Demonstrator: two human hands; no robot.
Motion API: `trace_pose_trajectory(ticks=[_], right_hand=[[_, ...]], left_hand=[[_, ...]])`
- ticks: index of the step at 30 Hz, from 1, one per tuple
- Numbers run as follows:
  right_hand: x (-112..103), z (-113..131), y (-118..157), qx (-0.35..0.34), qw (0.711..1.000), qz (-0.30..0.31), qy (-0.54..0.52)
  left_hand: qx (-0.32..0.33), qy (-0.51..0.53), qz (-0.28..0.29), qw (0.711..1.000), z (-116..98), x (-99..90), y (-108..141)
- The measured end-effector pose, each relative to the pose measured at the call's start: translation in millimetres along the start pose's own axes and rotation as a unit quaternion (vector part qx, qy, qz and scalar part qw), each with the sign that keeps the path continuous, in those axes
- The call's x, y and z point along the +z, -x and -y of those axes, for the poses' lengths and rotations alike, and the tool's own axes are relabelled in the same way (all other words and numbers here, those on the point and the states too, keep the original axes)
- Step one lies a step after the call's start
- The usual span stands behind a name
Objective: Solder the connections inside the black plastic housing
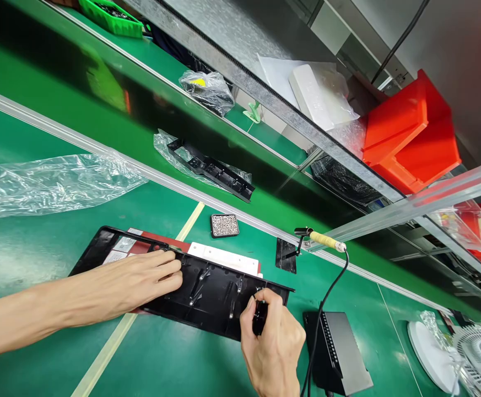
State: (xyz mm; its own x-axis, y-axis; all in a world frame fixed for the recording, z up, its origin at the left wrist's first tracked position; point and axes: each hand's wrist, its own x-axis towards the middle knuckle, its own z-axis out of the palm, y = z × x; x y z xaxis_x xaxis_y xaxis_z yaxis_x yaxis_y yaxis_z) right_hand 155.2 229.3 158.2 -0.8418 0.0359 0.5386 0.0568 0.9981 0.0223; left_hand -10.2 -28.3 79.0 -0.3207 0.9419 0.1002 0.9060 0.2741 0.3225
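A long black plastic panel (207,292) lies on the green bench, over a white and red board (223,256). My left hand (141,278) lies flat on the panel's left part, fingers together, pressing it down. My right hand (271,342) is at the panel's right end, its fingers pinched on a small black part (260,317) held against the panel.
A soldering iron (323,240) rests on a black stand (285,255), its cable running to a grey box (341,350). A small tray of screws (224,225), clear plastic bags (50,182), another black panel (211,168), red bins (409,135) and a white fan (480,353) surround the work.
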Motion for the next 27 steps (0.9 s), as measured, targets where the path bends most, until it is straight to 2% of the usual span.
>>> trace_pose_trajectory(ticks=[5,8,12,17,22,25,27], right_hand=[[-2,5,0,-0.013,1.0,-0.014,0.019],[-4,7,-2,-0.021,0.999,-0.029,0.023],[-5,10,-5,-0.037,0.996,-0.081,0.012],[-6,12,-3,-0.04,0.995,-0.093,-0.001],[-8,14,-4,-0.056,0.992,-0.116,-0.013],[-4,10,-1,-0.049,0.992,-0.11,-0.031],[2,6,5,-0.025,0.995,-0.085,-0.054]], left_hand=[[0.015,-0.01,0.011,1.0,2,3.3,-2],[0.024,-0.009,-0.01,1.0,3,3.3,-3],[0.047,-0.011,-0.051,0.998,5,6.3,-2],[0.068,-0.049,-0.076,0.994,6,11.7,0],[0.068,-0.063,-0.078,0.993,4,2.1,-3],[0.056,-0.083,-0.062,0.993,1,-2.5,0],[0.049,-0.076,-0.062,0.994,0,7.4,10]])
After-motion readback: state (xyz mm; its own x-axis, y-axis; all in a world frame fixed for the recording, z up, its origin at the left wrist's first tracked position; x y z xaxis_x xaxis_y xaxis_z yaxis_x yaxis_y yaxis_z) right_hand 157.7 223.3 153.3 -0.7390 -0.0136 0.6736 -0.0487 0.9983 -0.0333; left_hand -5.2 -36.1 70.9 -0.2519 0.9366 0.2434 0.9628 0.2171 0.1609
